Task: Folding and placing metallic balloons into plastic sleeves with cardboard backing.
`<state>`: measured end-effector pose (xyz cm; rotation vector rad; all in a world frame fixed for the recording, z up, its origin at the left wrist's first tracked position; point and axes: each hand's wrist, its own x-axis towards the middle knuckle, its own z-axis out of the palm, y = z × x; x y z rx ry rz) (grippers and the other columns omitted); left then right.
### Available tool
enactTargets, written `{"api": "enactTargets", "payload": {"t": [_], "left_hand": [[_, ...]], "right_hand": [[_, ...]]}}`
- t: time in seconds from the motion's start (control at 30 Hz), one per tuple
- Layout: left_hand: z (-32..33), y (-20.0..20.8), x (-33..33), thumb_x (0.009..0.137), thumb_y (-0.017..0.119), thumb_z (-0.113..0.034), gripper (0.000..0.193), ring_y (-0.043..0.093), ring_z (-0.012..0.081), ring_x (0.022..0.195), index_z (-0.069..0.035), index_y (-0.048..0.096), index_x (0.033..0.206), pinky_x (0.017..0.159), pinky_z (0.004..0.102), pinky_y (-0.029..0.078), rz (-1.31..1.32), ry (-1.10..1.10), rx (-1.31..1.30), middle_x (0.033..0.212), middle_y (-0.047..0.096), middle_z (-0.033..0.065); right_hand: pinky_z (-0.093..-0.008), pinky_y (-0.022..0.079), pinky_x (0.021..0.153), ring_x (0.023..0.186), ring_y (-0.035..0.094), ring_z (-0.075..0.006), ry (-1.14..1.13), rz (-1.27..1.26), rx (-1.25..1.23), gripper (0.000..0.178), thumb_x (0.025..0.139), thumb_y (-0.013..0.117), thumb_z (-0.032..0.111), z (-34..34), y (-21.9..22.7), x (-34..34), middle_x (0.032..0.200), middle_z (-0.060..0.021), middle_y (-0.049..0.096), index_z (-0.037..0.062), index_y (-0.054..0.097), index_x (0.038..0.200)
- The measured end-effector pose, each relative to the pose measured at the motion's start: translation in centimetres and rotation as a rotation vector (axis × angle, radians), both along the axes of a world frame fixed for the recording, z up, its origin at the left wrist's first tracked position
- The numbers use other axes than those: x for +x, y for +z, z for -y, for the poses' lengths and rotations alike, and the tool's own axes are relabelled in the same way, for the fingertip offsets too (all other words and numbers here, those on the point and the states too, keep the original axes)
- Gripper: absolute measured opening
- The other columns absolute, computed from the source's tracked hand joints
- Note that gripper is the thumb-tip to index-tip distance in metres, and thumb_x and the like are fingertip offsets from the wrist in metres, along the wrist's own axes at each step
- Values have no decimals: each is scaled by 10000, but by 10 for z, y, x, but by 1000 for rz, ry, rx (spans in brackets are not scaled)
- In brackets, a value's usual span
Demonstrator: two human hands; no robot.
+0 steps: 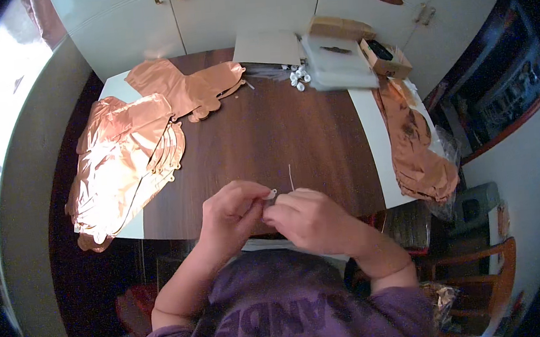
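My left hand (230,213) and my right hand (316,219) meet close together over the near edge of the brown table (273,136). A small whitish piece with a hole-like spot (273,194) shows between the left thumb and forefinger; its kind is unclear. From my right hand's closed fingers a thin white string or strip (290,174) sticks up. Whether the two are joined is hidden by the fingers. To the left lies a stack of flat copper-coloured foil balloons (118,159), with more foil balloons (179,86) behind it.
Several small white rolls or caps (299,76) lie at the back, beside a pale flat box (266,48) and a clear plastic case (338,63). A small carton (385,59) stands back right. Crumpled copper foil (416,149) covers the right edge; a wooden chair (501,276) stands lower right.
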<state>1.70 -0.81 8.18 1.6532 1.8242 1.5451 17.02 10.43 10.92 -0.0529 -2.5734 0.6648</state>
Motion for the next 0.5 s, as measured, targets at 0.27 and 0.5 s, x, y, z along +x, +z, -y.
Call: {"api": "enactTargets", "payload": {"t": [0.27,0.5], "left_hand": [[3,-7,13,796,707,51,245,662,139,874,-4,581,998,803,269,529,669,-53,-19,966,671,77],[-1,-24,11,817,701,2,155,671,112,851,-24,586,918,922,390,510,265,209,151,892,701,46]], "right_hand": [[-243,481,649,748,612,-103,80,74,-632,61,881,650,60,-36,-2,-19,828,-29,637,20,650,927],[-262,511,703,795,640,-128,-209,83,-875,59,889,631,29,1,-38,-17,864,-49,667,4,639,941]]}}
